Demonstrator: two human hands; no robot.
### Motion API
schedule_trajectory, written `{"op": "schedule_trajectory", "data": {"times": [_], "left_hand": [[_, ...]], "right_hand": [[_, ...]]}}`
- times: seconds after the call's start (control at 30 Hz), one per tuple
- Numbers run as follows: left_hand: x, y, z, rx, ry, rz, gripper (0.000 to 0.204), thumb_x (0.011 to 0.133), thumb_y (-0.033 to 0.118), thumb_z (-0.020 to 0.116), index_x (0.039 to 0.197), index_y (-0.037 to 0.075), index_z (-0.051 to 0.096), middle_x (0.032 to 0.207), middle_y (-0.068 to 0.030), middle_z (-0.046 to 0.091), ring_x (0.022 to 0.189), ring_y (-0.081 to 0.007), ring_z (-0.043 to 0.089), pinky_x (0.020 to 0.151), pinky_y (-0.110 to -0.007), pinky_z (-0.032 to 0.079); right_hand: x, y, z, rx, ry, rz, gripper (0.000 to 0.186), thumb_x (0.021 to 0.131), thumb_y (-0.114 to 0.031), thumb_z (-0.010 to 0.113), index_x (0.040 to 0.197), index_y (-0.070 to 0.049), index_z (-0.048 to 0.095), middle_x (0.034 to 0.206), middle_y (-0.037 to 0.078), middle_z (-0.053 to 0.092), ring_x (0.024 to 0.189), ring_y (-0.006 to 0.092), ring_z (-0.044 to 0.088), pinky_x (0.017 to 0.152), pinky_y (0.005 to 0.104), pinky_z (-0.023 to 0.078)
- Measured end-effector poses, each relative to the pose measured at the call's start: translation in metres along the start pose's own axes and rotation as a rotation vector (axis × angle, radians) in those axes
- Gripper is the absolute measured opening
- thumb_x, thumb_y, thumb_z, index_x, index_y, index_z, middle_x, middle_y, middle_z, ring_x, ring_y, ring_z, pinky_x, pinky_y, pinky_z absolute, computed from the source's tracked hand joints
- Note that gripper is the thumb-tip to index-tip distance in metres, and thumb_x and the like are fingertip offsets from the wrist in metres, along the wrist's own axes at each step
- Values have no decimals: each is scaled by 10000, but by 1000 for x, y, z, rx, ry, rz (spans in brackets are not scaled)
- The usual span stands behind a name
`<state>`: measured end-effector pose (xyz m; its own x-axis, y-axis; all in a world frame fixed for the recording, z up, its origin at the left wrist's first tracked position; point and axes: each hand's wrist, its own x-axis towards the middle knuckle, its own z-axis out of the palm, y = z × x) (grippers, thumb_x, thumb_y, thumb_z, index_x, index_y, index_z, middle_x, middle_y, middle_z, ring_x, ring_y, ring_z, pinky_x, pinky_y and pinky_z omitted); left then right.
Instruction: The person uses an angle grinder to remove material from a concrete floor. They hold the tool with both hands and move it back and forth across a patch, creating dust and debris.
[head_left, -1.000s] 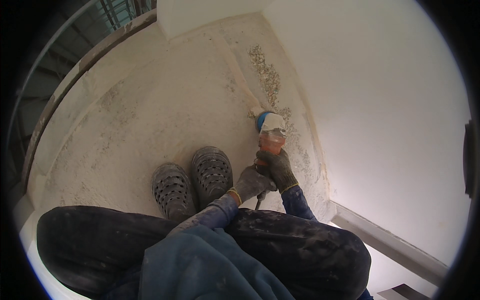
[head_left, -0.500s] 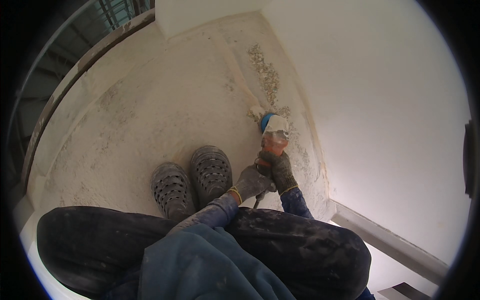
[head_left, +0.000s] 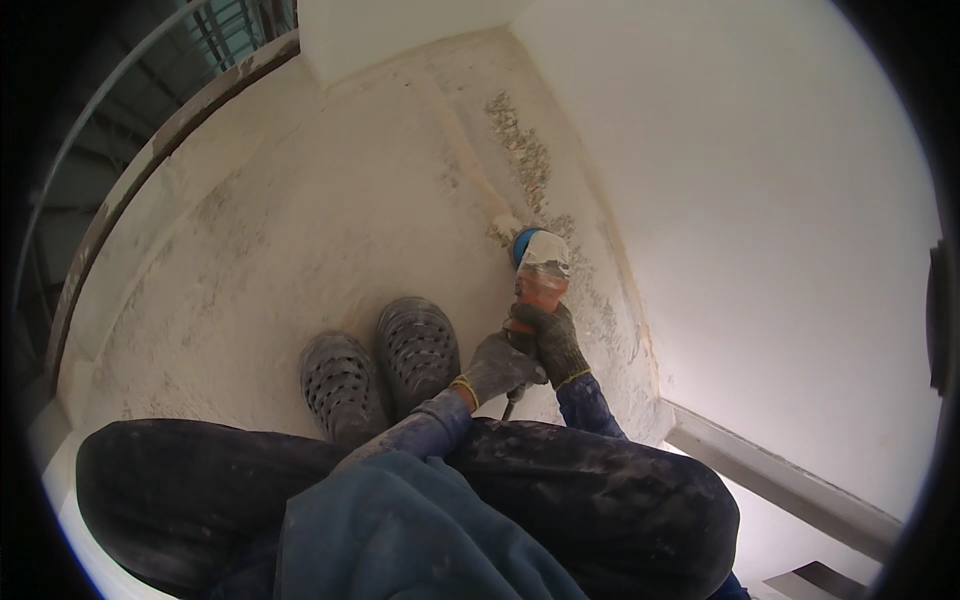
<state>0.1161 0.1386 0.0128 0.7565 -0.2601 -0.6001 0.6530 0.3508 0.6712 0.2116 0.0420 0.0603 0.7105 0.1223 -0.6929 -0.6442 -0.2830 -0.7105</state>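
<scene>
Both of my hands, in dusty grey knit gloves, are closed around an orange angle grinder (head_left: 542, 289) on the floor ahead of me. My right hand (head_left: 556, 340) wraps the body farther forward. Just behind it, my left hand (head_left: 500, 368) grips the rear end, where a cord (head_left: 512, 405) hangs down. The grinder's front is pale with dust and has a blue guard or disc edge (head_left: 523, 246) on its left side. That head rests at the floor beside a strip of loose chips (head_left: 525, 155); its underside is hidden.
A white wall (head_left: 760, 200) rises close on the right. My grey clogs (head_left: 415, 345) stand left of the grinder on the dusty floor (head_left: 250, 280). Along the left runs a raised edge (head_left: 120, 190), with a metal railing (head_left: 85, 120) and a drop beyond it.
The whole view has shifted slightly. The grinder stays at nearly the same spot on the floor, with both hands keeping their hold.
</scene>
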Motion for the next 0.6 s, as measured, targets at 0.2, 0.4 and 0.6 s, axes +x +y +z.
{"op": "schedule_trajectory", "data": {"times": [0.2, 0.4, 0.6], "left_hand": [[-2, 21, -8, 0, -9, 59, 220, 769, 183, 876, 752, 70, 688, 629, -64, 694, 503, -179, 667, 507, -346, 530], [4, 20, -13, -133, -32, -28, 235, 761, 188, 889, 761, 66, 688, 627, -65, 692, 479, -175, 648, 497, -347, 527], [0, 22, -9, 124, -9, 144, 219, 749, 160, 880, 792, 49, 696, 623, -64, 687, 461, -182, 642, 471, -349, 519]], "right_hand": [[11, -15, 9, -160, -25, -37, 430, 827, -191, 855, 1185, -18, 691, 954, 65, 718, 789, 178, 714, 687, 335, 594], [11, -27, 21, -185, -25, 4, 408, 832, -190, 851, 1176, -29, 702, 962, 65, 719, 776, 183, 712, 686, 342, 590], [12, -17, 12, -72, -19, -10, 404, 836, -126, 845, 1193, -32, 682, 945, 66, 706, 754, 201, 715, 646, 348, 612]]}}
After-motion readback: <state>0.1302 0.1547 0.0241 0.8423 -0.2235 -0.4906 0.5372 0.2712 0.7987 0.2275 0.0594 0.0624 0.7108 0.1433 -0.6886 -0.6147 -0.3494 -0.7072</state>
